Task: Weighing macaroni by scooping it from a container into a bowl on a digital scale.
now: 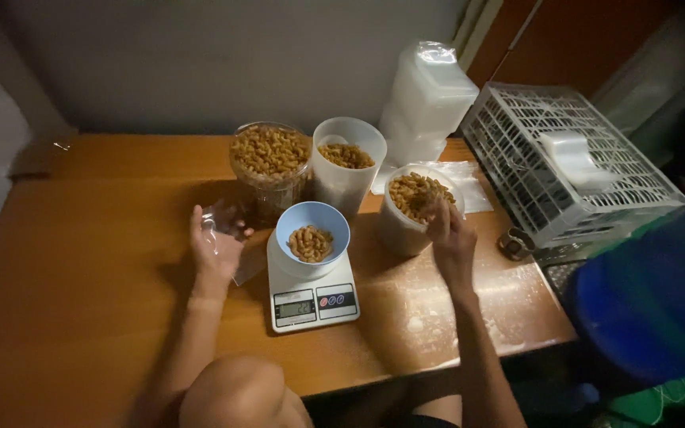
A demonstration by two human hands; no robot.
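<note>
Head view: I take kitchen scale [311, 297] as landmark. Blue bowl [312, 230] of pasta sits on it. My left hand [214, 242], just left of scale, fingers loosely curled round clear plastic bag [227, 238]. My right hand [447, 238], right of scale, fingers pinched over pasta tub [407, 212]; grip contents unclear. Two more pasta containers [311, 166] behind scale.

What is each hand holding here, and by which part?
Left hand: a clear plastic bag, gripped near its upper edge. Right hand: fingers in the pasta tub; any hold there cannot be told.
</note>
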